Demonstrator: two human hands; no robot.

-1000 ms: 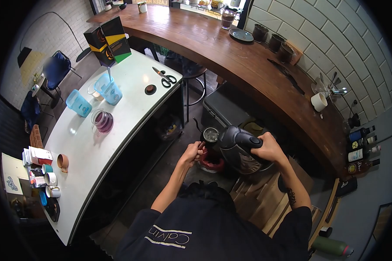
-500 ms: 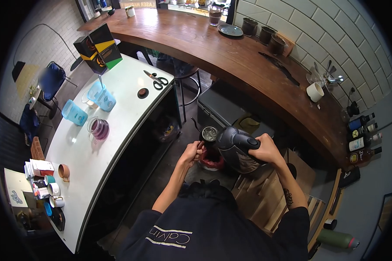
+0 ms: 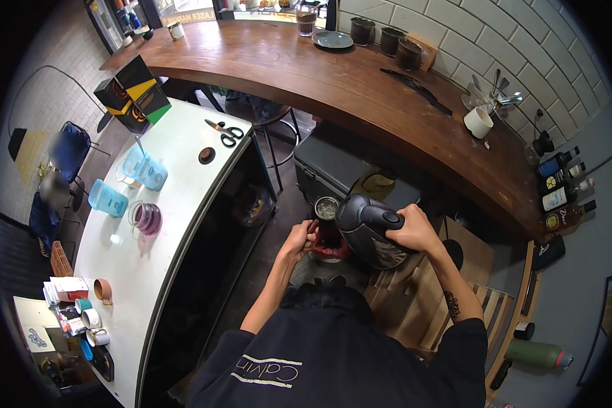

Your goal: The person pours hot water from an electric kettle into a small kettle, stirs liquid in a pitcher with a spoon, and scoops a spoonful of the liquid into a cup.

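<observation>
My right hand [image 3: 413, 230] is wrapped round the handle of a black electric kettle [image 3: 368, 228], which is tilted to the left. The kettle's front end is beside the round open top of a small gooseneck kettle [image 3: 327, 209], with something clear and shiny inside. My left hand [image 3: 302, 239] is closed just in front of that small kettle, its fingers curled at the dark handle; the grip itself is partly hidden. Below, between my hands, sits a red-lined bin [image 3: 331, 254].
On the white counter [image 3: 177, 204] at left stand blue pitchers [image 3: 109, 198], a glass server [image 3: 145, 219], scissors [image 3: 224, 132] and several cups. A wooden bar [image 3: 251, 51] curves across the back. A grey box [image 3: 319, 160] is beneath it, and wooden boards [image 3: 404, 299] lean at right.
The whole view has turned slightly, so the bar and counter items appear farther left. Both hands and the black kettle stay almost in the same place.
</observation>
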